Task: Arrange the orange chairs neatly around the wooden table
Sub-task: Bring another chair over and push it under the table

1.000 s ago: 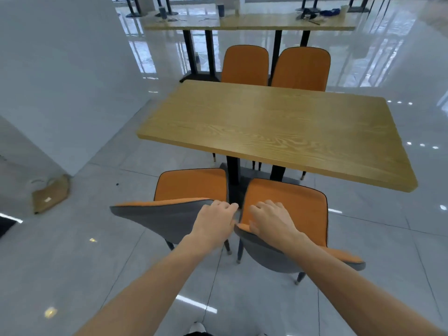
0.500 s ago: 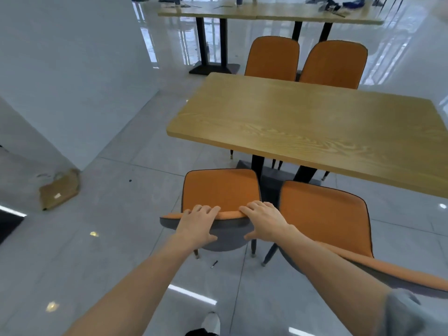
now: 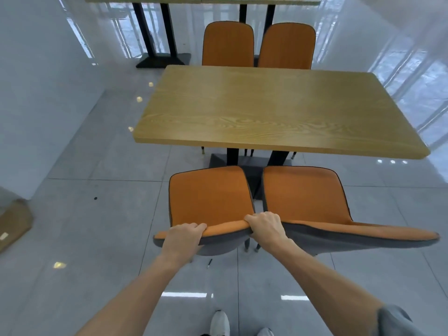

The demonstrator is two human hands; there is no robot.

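Note:
The wooden table [image 3: 274, 110] fills the middle of the view. On its near side two orange chairs stand side by side, seats facing the table. My left hand [image 3: 184, 235] and my right hand [image 3: 265, 225] both grip the top edge of the near left chair's [image 3: 208, 197] backrest. The near right chair [image 3: 305, 195] sits close beside it, almost touching my right hand. Two more orange chairs [image 3: 229, 44] [image 3: 287, 47] stand tucked in at the far side, only their backs showing.
A white wall [image 3: 36, 81] runs along the left, with a cardboard box [image 3: 13, 224] on the floor at its corner. Another table's black legs [image 3: 155, 32] stand beyond. A small dark pen-like object [image 3: 209, 263] lies on the tiles under the held chair. My shoes [image 3: 219, 323] show below.
One second ago each hand rested on a different near chair. My right hand moved over to the left chair, and both hands now grip its backrest more firmly; the view has turned square to the table.

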